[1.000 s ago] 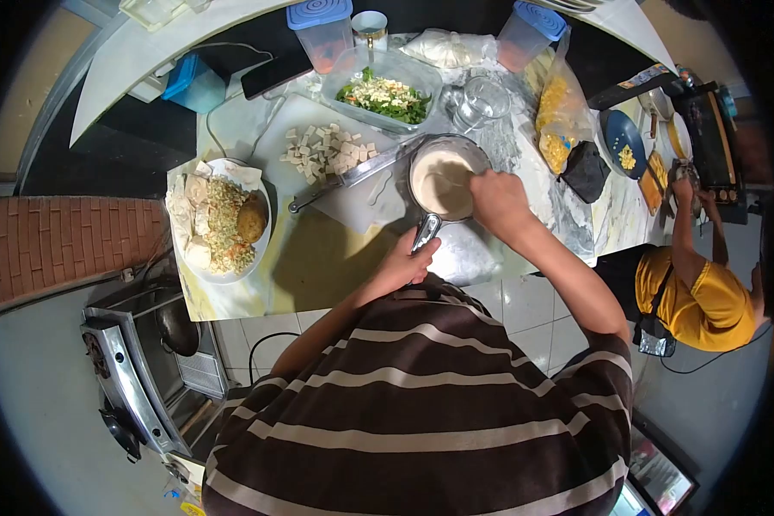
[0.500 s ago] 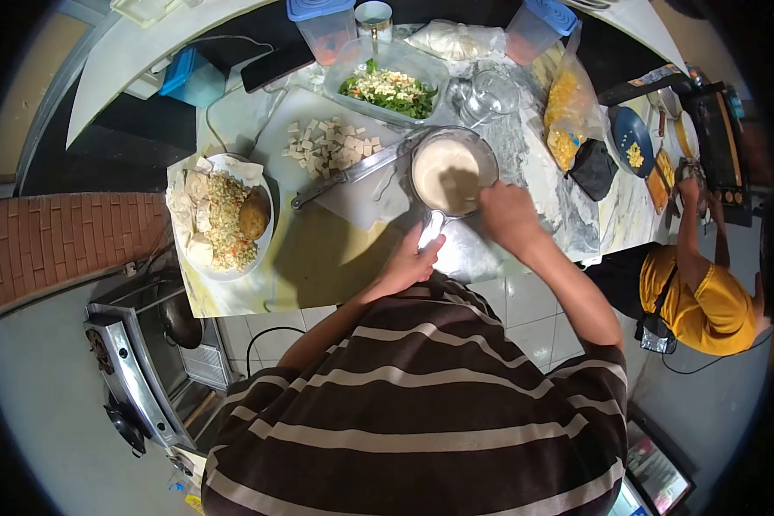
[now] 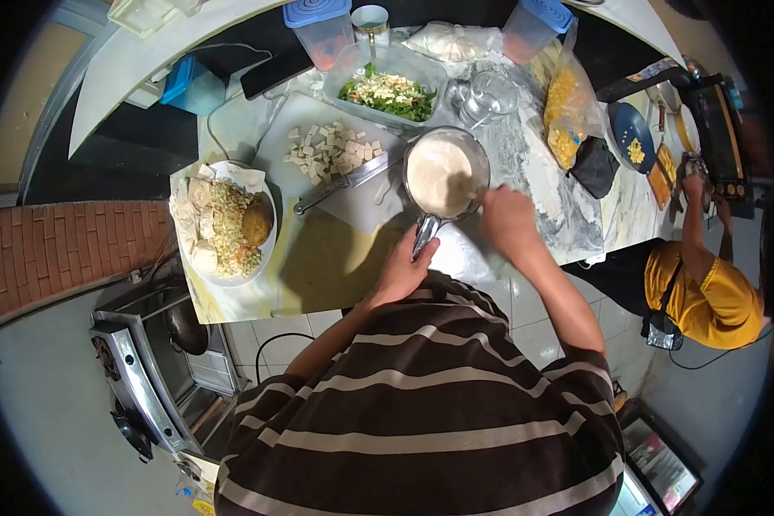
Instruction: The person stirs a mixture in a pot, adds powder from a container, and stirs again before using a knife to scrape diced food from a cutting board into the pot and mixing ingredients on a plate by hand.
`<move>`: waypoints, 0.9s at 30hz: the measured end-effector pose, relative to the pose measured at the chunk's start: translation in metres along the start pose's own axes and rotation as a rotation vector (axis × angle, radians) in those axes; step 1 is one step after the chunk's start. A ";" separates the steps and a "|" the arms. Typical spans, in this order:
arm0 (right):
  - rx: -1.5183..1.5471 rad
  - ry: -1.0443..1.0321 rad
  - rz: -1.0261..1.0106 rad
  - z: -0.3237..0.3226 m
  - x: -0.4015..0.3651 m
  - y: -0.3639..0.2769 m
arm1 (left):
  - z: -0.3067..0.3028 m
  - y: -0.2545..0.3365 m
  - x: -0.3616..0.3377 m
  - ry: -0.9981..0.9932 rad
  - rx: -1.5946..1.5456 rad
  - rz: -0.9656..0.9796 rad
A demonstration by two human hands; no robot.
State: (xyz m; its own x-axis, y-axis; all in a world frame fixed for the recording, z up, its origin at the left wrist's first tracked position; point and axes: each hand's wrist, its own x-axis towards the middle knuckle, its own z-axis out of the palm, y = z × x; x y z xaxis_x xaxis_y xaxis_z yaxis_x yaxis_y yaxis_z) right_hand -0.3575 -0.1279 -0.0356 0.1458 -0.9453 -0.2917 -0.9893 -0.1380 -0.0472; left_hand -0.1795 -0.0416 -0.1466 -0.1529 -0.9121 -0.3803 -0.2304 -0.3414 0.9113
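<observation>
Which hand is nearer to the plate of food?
Left. The left hand grips the pan handle, right of the plate; the right hand sits beyond, at the pan's rim.

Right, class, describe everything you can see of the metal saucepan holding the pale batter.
The round metal saucepan sits upright on the pale stone counter, by a white cutting board. It looks like shiny steel, its short handle pointing toward the person. Smooth creamy white batter fills most of it. The left hand grips the handle; the right hand is at the near right rim.
</observation>
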 end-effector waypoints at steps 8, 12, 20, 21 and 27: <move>0.048 0.060 0.016 -0.007 0.001 0.005 | -0.019 0.043 -0.013 -0.008 0.012 0.060; 0.118 0.037 -0.109 -0.018 0.018 0.008 | -0.026 0.060 -0.022 -0.040 -0.050 0.035; 0.087 0.086 -0.132 -0.055 0.009 0.000 | -0.036 0.087 -0.040 -0.096 -0.196 -0.012; 0.077 0.194 -0.058 -0.057 0.011 0.001 | -0.040 0.091 -0.042 -0.118 -0.203 -0.054; 0.183 0.116 -0.287 -0.075 0.011 -0.001 | -0.036 0.093 -0.044 -0.135 -0.259 -0.046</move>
State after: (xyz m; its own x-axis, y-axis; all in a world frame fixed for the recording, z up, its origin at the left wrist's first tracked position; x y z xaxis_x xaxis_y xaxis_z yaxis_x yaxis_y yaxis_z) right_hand -0.3551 -0.1606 0.0323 0.4058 -0.9044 -0.1315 -0.8892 -0.3575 -0.2853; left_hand -0.1593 -0.0411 -0.0393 -0.2785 -0.8620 -0.4235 0.0102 -0.4436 0.8962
